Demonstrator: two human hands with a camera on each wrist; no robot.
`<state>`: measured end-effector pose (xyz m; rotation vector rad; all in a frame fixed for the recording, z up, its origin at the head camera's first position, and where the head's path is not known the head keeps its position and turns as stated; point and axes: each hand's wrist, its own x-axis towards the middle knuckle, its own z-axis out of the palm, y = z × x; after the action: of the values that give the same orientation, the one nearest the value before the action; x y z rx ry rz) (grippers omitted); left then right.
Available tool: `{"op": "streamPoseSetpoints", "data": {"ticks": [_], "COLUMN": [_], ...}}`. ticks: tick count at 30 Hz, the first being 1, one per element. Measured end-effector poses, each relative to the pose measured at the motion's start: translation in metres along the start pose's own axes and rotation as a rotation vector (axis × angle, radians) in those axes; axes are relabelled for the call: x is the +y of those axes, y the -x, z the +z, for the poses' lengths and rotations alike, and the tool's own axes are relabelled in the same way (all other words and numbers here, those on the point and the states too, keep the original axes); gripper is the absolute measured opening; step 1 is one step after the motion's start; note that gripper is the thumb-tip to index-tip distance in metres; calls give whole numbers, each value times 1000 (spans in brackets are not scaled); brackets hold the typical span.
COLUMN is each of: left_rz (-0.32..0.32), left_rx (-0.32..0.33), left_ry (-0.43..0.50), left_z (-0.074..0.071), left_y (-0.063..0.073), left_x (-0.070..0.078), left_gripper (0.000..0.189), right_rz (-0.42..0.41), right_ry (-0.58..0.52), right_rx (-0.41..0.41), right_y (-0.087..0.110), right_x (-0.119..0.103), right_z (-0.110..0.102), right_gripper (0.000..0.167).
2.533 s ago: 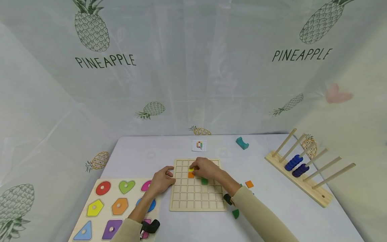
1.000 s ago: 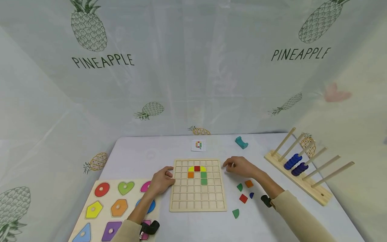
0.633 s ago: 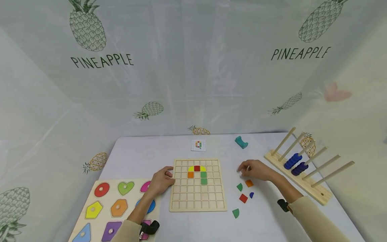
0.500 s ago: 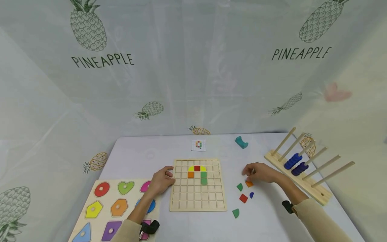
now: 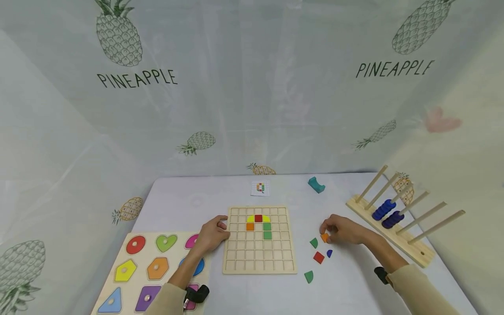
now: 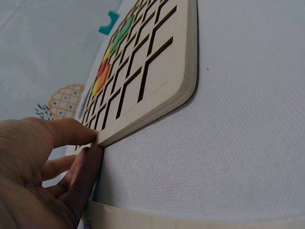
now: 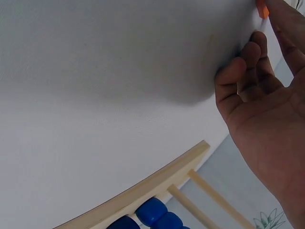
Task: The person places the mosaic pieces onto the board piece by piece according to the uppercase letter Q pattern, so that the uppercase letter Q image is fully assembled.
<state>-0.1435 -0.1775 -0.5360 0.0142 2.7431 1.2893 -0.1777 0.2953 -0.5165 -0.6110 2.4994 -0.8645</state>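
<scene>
A square wooden grid board (image 5: pixel 260 262) lies flat in the middle of the table, with yellow, red, orange and green tiles set in its upper cells. My left hand (image 5: pixel 212 234) holds its left edge; in the left wrist view the thumb meets the rim and other fingers are against the side. To the right of the board, my right hand (image 5: pixel 344 229) pinches an orange tile (image 5: pixel 324 237) between thumb and index finger at the table. That tile (image 7: pixel 262 8) is partly cut off in the right wrist view. Close by lie two green quarter-circles (image 5: pixel 313 243), a red square (image 5: pixel 319 257) and a blue half-circle (image 5: pixel 329 253).
A knobbed shape puzzle (image 5: pixel 135 280) lies at the left front. Behind the board is a small card (image 5: pixel 260 188) with a coloured pattern. A teal curved block (image 5: pixel 316 185) sits at the back right, near a peg stand (image 5: pixel 393 234) with blue beads.
From the grid board, my right hand has moved right and down to the orange tile. A red tile and a yellow tile now show in the top row. My left hand stays at the edge.
</scene>
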Motion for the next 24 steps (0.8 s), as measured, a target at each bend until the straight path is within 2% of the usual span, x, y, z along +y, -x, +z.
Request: {"op": "streamPoseSetpoints", "data": {"ticks": [6, 16, 24], "left_rz": [-7, 4, 17], "left_rx": [1, 6, 21], "left_ry": [1, 12, -1], "left_z": [0, -2, 0], "left_y": [-1, 0, 1], "left_x": [1, 2, 0], "left_gripper": [56, 56, 56], "right_rz": [20, 26, 32], "right_ry": [31, -6, 11], "right_rx": [20, 48, 35], "right_y": [-2, 1, 1], "right_x": [0, -2, -8], "right_z": [2, 10, 7], "right_gripper": [19, 22, 15]}}
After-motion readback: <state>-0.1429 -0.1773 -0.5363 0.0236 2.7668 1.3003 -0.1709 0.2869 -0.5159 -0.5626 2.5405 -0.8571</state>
